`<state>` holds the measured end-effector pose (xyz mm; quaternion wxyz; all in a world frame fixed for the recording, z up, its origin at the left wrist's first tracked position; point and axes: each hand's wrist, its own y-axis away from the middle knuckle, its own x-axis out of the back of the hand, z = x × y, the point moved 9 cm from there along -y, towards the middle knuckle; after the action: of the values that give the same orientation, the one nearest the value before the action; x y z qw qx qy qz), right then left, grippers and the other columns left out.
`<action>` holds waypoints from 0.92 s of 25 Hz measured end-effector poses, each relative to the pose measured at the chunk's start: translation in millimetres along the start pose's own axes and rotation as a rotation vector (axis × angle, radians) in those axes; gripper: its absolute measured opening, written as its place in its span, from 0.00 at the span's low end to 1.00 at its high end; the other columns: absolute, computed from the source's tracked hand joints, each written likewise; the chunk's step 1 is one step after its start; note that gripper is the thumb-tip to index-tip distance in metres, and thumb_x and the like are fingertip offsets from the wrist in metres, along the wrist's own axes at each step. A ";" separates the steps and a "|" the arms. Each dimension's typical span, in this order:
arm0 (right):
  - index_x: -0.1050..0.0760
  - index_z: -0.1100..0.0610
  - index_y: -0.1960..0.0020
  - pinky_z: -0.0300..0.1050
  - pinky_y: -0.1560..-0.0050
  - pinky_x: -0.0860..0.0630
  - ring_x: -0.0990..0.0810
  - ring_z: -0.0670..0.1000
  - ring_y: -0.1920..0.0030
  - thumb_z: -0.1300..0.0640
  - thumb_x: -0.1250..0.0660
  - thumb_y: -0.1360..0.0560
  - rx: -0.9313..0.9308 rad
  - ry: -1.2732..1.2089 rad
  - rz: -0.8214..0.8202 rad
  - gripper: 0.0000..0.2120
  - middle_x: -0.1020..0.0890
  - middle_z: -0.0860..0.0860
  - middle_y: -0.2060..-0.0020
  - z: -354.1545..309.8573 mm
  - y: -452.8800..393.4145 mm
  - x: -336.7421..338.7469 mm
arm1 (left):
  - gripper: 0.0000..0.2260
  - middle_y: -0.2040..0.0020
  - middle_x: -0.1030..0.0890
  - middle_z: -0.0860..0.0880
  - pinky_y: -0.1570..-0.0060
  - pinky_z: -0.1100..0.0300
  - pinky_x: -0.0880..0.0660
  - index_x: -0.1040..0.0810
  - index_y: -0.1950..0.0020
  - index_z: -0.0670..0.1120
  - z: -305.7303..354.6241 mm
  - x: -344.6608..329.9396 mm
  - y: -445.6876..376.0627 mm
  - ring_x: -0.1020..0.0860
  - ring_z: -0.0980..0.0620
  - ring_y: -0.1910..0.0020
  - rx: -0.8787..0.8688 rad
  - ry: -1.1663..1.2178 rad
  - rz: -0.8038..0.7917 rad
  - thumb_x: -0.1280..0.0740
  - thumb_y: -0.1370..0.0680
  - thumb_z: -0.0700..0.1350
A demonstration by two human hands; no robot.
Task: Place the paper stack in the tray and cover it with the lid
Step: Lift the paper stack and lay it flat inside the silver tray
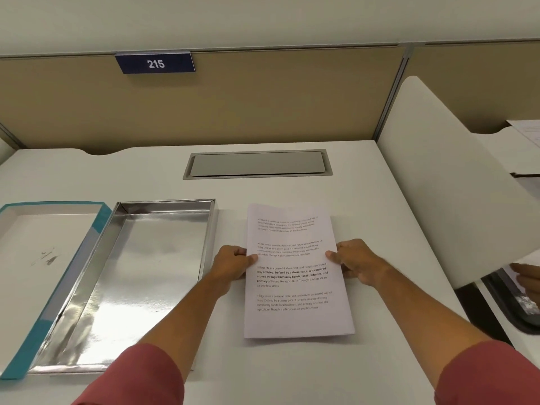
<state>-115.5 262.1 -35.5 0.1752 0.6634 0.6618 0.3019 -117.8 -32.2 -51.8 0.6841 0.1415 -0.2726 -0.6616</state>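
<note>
The paper stack (295, 273) is pinched at its long edges by the left hand (233, 263) and right hand (356, 263) on the counter (380, 214), the tray (140, 276) lying parallel just left, nearer the left hand, the lid (38, 258) at far left.

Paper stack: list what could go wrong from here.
1. The paper stack is pinched only at its side edges by the left hand and right hand; loose sheets may sag or fan out when lifted.
2. The tray has raised walls; sheets could catch on the near rim.
</note>
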 end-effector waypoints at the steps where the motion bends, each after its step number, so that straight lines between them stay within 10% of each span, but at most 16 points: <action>1: 0.21 0.63 0.51 0.44 0.64 0.21 0.16 0.53 0.60 0.65 0.32 0.24 0.037 0.004 0.008 0.03 0.15 0.57 0.57 -9.3 3.5 1.5 | 0.03 0.51 0.14 0.43 0.52 0.51 0.18 0.21 0.53 0.40 9.1 1.9 4.9 0.15 0.46 0.53 -0.037 0.015 0.002 0.29 0.24 0.38; 12: 0.23 0.64 0.48 0.46 0.54 0.19 0.17 0.57 0.51 0.68 0.29 0.27 0.591 -0.056 0.053 0.09 0.18 0.59 0.50 -99.2 54.2 20.1 | 0.08 0.50 0.15 0.48 0.53 0.55 0.19 0.20 0.47 0.46 112.4 38.6 63.8 0.17 0.47 0.52 -0.532 -0.070 0.179 0.28 0.26 0.41; 23: 0.22 0.63 0.42 0.43 0.49 0.19 0.16 0.55 0.47 0.66 0.29 0.27 0.652 -0.032 0.015 0.14 0.15 0.56 0.48 -103.1 60.9 26.6 | 0.10 0.48 0.17 0.50 0.53 0.56 0.19 0.21 0.44 0.48 125.6 35.4 71.4 0.17 0.49 0.52 -0.649 -0.170 0.172 0.29 0.25 0.42</action>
<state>-135.2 267.2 85.5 -0.0382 0.6941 0.7159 0.0646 -130.0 -39.9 96.2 0.7214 -0.1627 -0.1148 -0.6633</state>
